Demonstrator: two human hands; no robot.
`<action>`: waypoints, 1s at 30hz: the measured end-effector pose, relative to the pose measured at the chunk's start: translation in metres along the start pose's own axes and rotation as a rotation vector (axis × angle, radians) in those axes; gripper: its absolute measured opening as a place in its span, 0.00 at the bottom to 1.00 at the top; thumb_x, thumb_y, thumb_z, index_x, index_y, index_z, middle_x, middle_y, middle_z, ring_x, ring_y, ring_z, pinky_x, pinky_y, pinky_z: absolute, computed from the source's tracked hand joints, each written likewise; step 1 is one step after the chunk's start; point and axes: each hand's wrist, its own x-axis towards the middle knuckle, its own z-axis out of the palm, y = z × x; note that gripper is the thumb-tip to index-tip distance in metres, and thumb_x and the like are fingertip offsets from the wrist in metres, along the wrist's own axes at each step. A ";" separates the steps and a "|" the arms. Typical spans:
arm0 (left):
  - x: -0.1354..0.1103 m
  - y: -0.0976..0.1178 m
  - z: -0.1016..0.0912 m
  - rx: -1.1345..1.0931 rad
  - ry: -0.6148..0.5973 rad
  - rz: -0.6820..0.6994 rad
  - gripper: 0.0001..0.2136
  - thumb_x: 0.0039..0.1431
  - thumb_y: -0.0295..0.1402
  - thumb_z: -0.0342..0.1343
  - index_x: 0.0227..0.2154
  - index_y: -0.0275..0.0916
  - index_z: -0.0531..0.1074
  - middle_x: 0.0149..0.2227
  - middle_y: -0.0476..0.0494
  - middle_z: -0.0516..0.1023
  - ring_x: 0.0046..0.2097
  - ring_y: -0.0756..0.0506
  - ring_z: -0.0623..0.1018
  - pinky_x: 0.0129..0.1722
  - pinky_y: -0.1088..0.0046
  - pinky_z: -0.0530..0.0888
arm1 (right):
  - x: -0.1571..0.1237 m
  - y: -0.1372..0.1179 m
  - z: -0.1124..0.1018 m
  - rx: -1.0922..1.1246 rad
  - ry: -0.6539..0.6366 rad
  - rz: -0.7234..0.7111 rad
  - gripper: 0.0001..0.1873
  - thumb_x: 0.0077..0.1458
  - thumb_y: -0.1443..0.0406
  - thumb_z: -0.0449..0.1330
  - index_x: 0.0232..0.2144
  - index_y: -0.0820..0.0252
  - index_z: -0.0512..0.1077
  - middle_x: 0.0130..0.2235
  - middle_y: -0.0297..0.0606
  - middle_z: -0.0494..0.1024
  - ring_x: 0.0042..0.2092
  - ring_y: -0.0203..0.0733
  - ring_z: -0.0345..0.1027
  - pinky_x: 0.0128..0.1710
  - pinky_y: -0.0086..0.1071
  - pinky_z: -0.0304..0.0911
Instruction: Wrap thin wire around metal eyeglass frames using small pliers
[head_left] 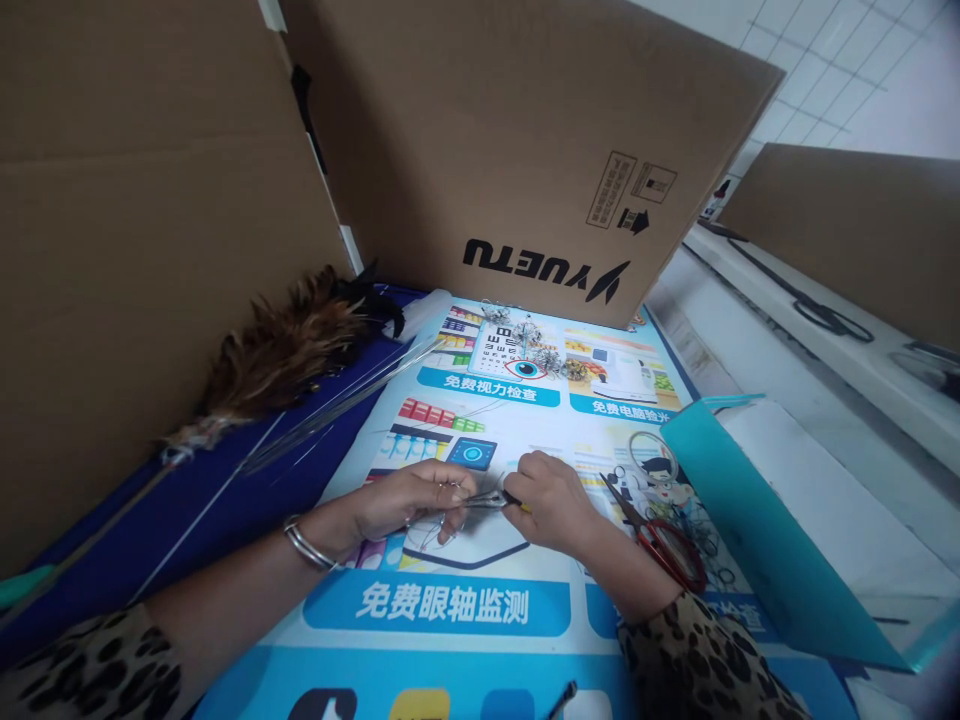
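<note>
Wire piece (429,536) pinched in grip of left hand (420,498) above middle of counter (555,655), seemingly steadied against pliers (486,500); grip of right hand (551,502) clenched round handles, likely for leverage. Pliers' bite: cannot tell. Red scissors (667,548) near right edge, presumably within reach.

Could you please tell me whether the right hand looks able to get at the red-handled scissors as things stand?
Probably yes, if the right hand first releases the pliers-like tool it grips; the red-handled scissors lie just to its right, with nothing visible covering their blades.
</note>
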 end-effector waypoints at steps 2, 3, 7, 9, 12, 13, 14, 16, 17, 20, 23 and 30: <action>-0.001 0.001 0.000 0.017 -0.007 -0.019 0.08 0.52 0.35 0.56 0.28 0.33 0.70 0.21 0.45 0.73 0.22 0.49 0.71 0.24 0.74 0.66 | -0.001 0.000 0.000 -0.009 -0.002 -0.014 0.06 0.50 0.62 0.54 0.27 0.58 0.68 0.30 0.36 0.64 0.34 0.39 0.55 0.31 0.30 0.49; -0.001 0.002 0.000 0.023 -0.015 -0.030 0.08 0.52 0.35 0.56 0.28 0.33 0.70 0.21 0.46 0.73 0.22 0.49 0.71 0.24 0.74 0.66 | -0.001 0.000 0.000 -0.016 -0.003 -0.022 0.06 0.50 0.62 0.54 0.27 0.58 0.68 0.30 0.36 0.64 0.34 0.39 0.55 0.31 0.30 0.49; -0.002 0.003 -0.001 0.044 -0.060 -0.062 0.08 0.53 0.35 0.55 0.28 0.33 0.71 0.21 0.46 0.72 0.22 0.50 0.70 0.25 0.74 0.66 | 0.000 -0.001 0.001 -0.039 -0.006 -0.043 0.07 0.50 0.62 0.54 0.26 0.58 0.68 0.29 0.37 0.64 0.34 0.40 0.55 0.30 0.31 0.48; -0.003 0.004 -0.001 0.060 -0.069 -0.076 0.08 0.53 0.35 0.55 0.27 0.34 0.71 0.22 0.46 0.72 0.22 0.50 0.71 0.25 0.74 0.66 | 0.000 -0.001 0.001 -0.044 -0.012 -0.046 0.07 0.51 0.61 0.53 0.26 0.58 0.68 0.29 0.37 0.64 0.33 0.40 0.55 0.29 0.31 0.47; -0.004 0.005 -0.001 0.069 -0.087 -0.098 0.09 0.53 0.35 0.55 0.26 0.34 0.70 0.22 0.46 0.72 0.23 0.49 0.71 0.25 0.74 0.66 | 0.000 -0.001 0.002 -0.039 -0.023 -0.060 0.07 0.51 0.62 0.53 0.26 0.58 0.68 0.29 0.37 0.65 0.33 0.39 0.55 0.29 0.30 0.47; -0.004 0.005 -0.001 0.072 -0.092 -0.104 0.09 0.53 0.36 0.55 0.25 0.34 0.70 0.22 0.46 0.72 0.23 0.49 0.71 0.25 0.73 0.67 | 0.000 -0.001 0.003 -0.035 -0.023 -0.064 0.07 0.51 0.62 0.53 0.26 0.58 0.68 0.29 0.37 0.65 0.33 0.39 0.55 0.29 0.30 0.47; -0.004 0.005 -0.001 0.076 -0.091 -0.108 0.09 0.52 0.36 0.56 0.25 0.34 0.70 0.22 0.46 0.72 0.23 0.49 0.71 0.25 0.73 0.67 | 0.000 -0.001 0.003 -0.031 -0.023 -0.068 0.07 0.51 0.62 0.53 0.26 0.58 0.68 0.29 0.37 0.65 0.33 0.39 0.55 0.29 0.30 0.47; -0.005 0.006 0.000 0.079 -0.089 -0.119 0.08 0.52 0.35 0.56 0.25 0.35 0.69 0.22 0.47 0.72 0.23 0.49 0.71 0.25 0.73 0.67 | -0.001 -0.002 0.003 -0.028 -0.024 -0.075 0.07 0.51 0.62 0.53 0.26 0.58 0.68 0.29 0.37 0.65 0.33 0.39 0.55 0.28 0.30 0.47; -0.005 0.006 0.000 0.079 -0.089 -0.124 0.08 0.52 0.35 0.56 0.25 0.35 0.69 0.22 0.47 0.72 0.23 0.49 0.71 0.25 0.74 0.67 | -0.001 -0.002 0.002 -0.028 -0.025 -0.079 0.07 0.51 0.62 0.53 0.26 0.58 0.67 0.29 0.37 0.65 0.33 0.38 0.55 0.28 0.30 0.47; -0.006 0.008 0.002 0.067 -0.085 -0.139 0.08 0.51 0.35 0.57 0.25 0.35 0.69 0.22 0.48 0.71 0.23 0.49 0.71 0.25 0.74 0.66 | -0.001 -0.002 0.002 -0.035 -0.029 -0.091 0.07 0.50 0.62 0.53 0.26 0.58 0.67 0.29 0.36 0.65 0.32 0.38 0.56 0.28 0.30 0.47; -0.005 0.009 0.003 0.062 -0.091 -0.144 0.09 0.51 0.36 0.57 0.24 0.35 0.69 0.21 0.48 0.71 0.22 0.49 0.70 0.24 0.74 0.66 | 0.000 -0.003 0.001 -0.038 -0.034 -0.087 0.06 0.51 0.62 0.53 0.26 0.58 0.66 0.28 0.35 0.66 0.32 0.39 0.57 0.29 0.31 0.48; 0.000 0.006 0.003 0.063 0.025 -0.002 0.08 0.53 0.36 0.56 0.28 0.34 0.70 0.23 0.46 0.73 0.24 0.49 0.72 0.26 0.74 0.66 | 0.000 -0.003 0.004 -0.032 -0.059 0.057 0.08 0.52 0.61 0.53 0.27 0.59 0.66 0.29 0.34 0.69 0.33 0.38 0.60 0.30 0.30 0.49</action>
